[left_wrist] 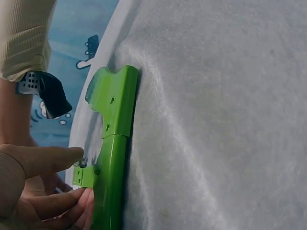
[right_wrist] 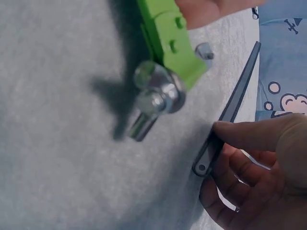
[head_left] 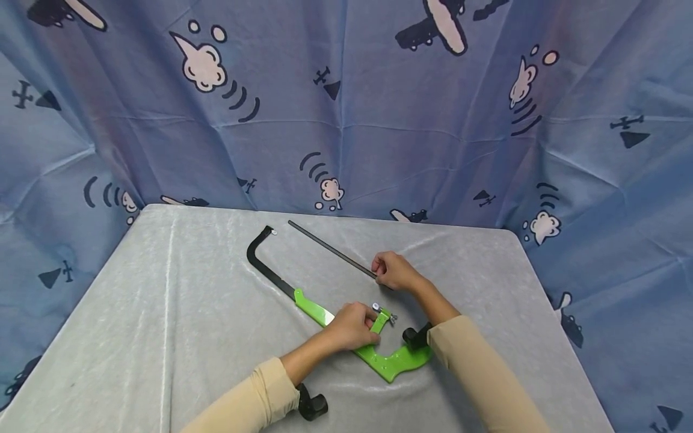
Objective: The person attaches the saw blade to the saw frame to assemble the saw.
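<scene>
A green and black hacksaw frame (head_left: 311, 308) lies diagonally on the table. My left hand (head_left: 349, 328) grips its green part near the short arm with the metal wing nut (right_wrist: 158, 96). In the left wrist view the thumb and fingers of my left hand (left_wrist: 43, 187) are around that short arm beside the green handle (left_wrist: 112, 100). Beyond the frame, my right hand (head_left: 397, 272) pinches a thin dark saw blade (head_left: 330, 248) near its near end. The right wrist view shows the thumb of my right hand (right_wrist: 268, 167) on the blade (right_wrist: 235, 100), close to its end hole.
The table (head_left: 206, 337) has a pale grey cloth. A blue patterned curtain (head_left: 292, 90) hangs behind it. Black straps with camera mounts are on both wrists, the left one (head_left: 313, 404) low at the sleeve, the right one (head_left: 417, 337) above the green handle.
</scene>
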Tool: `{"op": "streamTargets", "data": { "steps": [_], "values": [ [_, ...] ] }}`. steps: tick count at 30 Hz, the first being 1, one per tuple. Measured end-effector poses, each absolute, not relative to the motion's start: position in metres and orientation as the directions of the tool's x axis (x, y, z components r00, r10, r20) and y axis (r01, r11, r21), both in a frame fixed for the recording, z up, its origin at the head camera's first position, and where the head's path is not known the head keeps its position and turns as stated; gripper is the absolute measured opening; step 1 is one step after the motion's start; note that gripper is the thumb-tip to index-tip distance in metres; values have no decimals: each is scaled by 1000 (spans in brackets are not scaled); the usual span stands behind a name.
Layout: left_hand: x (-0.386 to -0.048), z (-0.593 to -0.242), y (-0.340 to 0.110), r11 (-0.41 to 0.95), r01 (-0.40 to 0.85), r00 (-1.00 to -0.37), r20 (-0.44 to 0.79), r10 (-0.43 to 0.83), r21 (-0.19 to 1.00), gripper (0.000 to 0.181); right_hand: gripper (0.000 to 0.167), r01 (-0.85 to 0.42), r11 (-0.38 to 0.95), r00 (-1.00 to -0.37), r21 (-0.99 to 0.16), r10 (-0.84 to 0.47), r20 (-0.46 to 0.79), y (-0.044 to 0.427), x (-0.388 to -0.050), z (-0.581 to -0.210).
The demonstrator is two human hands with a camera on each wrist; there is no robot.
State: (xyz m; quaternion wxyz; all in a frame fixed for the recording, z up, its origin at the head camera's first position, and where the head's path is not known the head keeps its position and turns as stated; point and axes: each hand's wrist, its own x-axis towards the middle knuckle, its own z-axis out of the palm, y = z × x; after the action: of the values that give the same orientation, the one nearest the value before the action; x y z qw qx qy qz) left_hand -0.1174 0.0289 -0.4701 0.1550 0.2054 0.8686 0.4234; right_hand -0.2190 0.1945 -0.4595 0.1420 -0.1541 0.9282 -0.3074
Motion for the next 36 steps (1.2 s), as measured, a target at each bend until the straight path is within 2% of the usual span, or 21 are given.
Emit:
{"op": "streamTargets", "data": {
  "steps": [12,20,28,36],
  "values": [
    [-113,-469,33,595,157,-890,-148,431,788,28,26,-170,729,-881,-663,-414,-230,202,-220,-458],
    [-114,-473,34,605,184,-885,-137,446,775,32,28,-15,690,-866,-724,-371,-336,207,-218,-454],
    [-114,-474,32,609,201,-880,-131,456,767,33,31,166,552,-801,-817,-408,-439,215,-215,-454],
    [-116,-476,28,553,148,-878,-148,455,820,34,32,235,487,-780,-841,-422,-462,216,-210,-452]
  ]
}}
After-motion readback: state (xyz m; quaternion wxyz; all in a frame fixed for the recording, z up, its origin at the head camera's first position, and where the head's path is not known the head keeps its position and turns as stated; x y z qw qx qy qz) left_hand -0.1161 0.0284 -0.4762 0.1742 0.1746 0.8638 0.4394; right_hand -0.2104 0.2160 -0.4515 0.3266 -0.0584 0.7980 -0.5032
